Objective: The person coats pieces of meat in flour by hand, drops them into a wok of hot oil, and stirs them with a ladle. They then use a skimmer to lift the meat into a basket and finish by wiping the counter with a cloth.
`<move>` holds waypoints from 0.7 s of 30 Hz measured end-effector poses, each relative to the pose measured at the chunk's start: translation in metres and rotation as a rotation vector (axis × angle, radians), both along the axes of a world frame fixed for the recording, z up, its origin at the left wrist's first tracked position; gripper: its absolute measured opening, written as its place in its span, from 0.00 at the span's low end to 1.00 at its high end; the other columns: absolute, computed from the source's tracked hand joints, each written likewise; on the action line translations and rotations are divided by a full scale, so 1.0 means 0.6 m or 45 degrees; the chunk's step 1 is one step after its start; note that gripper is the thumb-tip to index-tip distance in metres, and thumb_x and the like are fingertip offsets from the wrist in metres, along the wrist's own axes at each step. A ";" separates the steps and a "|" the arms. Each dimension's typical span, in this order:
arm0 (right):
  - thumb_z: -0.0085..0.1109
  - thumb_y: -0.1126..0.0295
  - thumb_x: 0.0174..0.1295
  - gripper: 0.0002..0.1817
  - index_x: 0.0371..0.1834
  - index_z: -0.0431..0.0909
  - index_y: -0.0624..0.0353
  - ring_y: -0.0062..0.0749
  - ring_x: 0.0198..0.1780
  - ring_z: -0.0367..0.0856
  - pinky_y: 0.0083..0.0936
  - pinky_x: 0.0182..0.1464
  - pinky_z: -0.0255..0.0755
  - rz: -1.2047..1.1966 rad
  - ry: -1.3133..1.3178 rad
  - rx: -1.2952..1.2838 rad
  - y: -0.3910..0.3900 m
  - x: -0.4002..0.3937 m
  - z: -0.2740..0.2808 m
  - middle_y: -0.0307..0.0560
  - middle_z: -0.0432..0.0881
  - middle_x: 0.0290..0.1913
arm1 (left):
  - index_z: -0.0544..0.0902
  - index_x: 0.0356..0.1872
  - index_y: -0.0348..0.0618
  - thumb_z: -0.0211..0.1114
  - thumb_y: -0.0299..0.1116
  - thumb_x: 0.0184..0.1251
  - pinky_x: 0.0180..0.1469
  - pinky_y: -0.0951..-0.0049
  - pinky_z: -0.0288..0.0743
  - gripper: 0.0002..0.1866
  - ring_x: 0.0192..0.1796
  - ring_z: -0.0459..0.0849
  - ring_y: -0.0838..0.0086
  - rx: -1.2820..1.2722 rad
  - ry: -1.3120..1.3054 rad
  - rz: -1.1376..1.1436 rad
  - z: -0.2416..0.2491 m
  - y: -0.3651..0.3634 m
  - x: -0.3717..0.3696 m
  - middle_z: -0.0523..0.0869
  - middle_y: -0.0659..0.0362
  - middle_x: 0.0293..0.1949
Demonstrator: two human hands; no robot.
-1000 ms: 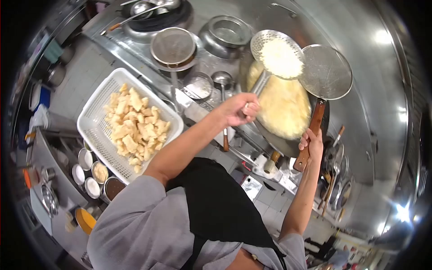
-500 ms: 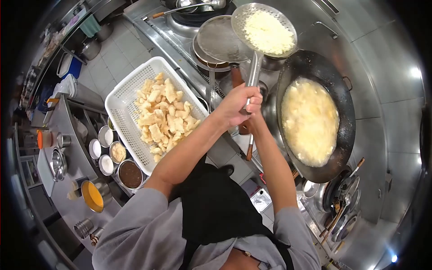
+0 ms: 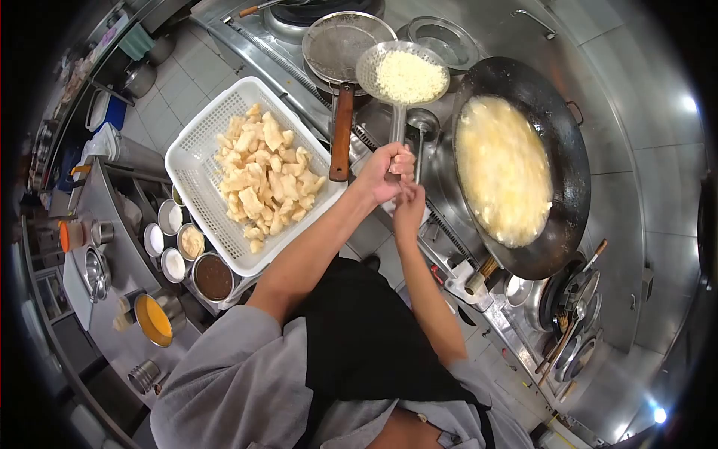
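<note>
My left hand (image 3: 387,174) is closed around the metal handle of a perforated skimmer (image 3: 366,75). Small pale yellow-white pieces (image 3: 411,77) lie in the skimmer's bowl. Just below and to the right, my right hand (image 3: 408,208) has its fingers curled at the handle of a ladle (image 3: 423,123); the handle's lower end is hidden by the hand. To the right, a large black wok (image 3: 572,187) holds bubbling yellow oil with food (image 3: 505,172) in it. Left of my hands, a white perforated basket (image 3: 191,176) contains pale battered-looking pieces (image 3: 265,176).
A round mesh strainer (image 3: 344,45) with a wooden handle (image 3: 342,135) rests on a pot behind the basket. A glass lid (image 3: 443,43) lies on the stove. Left are bowls of dark sauce (image 3: 213,277) and orange liquid (image 3: 153,322). Pans and utensils (image 3: 576,314) stand lower right.
The skimmer has come lower and left, uncovering the glass lid and ladle bowl. My right hand has separated slightly from the left. The view has shifted, and the strainer's wooden handle now shows fully.
</note>
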State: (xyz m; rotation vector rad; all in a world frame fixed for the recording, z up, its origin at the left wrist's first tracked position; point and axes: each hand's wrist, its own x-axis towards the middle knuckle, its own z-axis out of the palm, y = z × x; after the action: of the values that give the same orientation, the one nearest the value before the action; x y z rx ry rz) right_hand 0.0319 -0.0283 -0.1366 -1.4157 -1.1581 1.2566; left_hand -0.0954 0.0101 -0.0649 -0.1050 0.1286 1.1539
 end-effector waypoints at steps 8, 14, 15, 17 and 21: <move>0.53 0.77 0.60 0.09 0.44 0.71 0.63 0.21 0.28 0.72 0.19 0.31 0.68 -0.041 -0.285 0.059 -0.098 0.128 0.031 0.42 0.76 0.30 | 0.70 0.29 0.49 0.50 0.25 0.62 0.22 0.82 0.61 0.05 0.13 0.63 0.88 -0.113 0.006 -0.012 -0.070 -0.051 0.081 0.65 0.74 0.15; 0.54 0.77 0.59 0.11 0.45 0.71 0.64 0.36 0.36 0.77 0.30 0.40 0.71 0.048 -0.608 0.143 -0.127 0.187 -0.038 0.50 0.76 0.36 | 0.69 0.27 0.50 0.50 0.26 0.62 0.23 0.82 0.61 0.05 0.13 0.62 0.89 -0.172 0.079 0.010 -0.176 -0.059 0.102 0.64 0.75 0.15; 0.54 0.76 0.59 0.13 0.47 0.70 0.64 0.43 0.38 0.78 0.35 0.42 0.72 0.085 -0.761 0.182 -0.125 0.190 -0.060 0.54 0.76 0.39 | 0.68 0.26 0.50 0.50 0.26 0.62 0.23 0.82 0.61 0.06 0.14 0.62 0.89 -0.164 0.123 -0.002 -0.195 -0.058 0.098 0.64 0.75 0.15; 0.54 0.76 0.59 0.13 0.47 0.69 0.64 0.50 0.41 0.78 0.39 0.44 0.72 0.140 -0.933 0.194 -0.111 0.180 -0.081 0.57 0.75 0.41 | 0.68 0.26 0.51 0.50 0.27 0.62 0.23 0.82 0.61 0.06 0.14 0.62 0.89 -0.167 0.175 -0.008 -0.236 -0.059 0.087 0.64 0.75 0.16; 0.56 0.72 0.56 0.18 0.48 0.64 0.63 0.63 0.45 0.77 0.47 0.46 0.71 0.273 -1.144 0.020 -0.064 0.151 -0.131 0.63 0.75 0.44 | 0.68 0.25 0.50 0.53 0.30 0.63 0.25 0.81 0.66 0.07 0.15 0.64 0.86 -0.275 0.294 -0.105 -0.264 -0.067 0.069 0.66 0.73 0.16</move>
State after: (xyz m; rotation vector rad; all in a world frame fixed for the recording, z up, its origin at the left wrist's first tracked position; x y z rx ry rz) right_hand 0.1223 -0.0665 -0.2153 -1.9548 -1.9395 0.7160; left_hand -0.0542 -0.0301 -0.2233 -0.1558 0.4586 1.0642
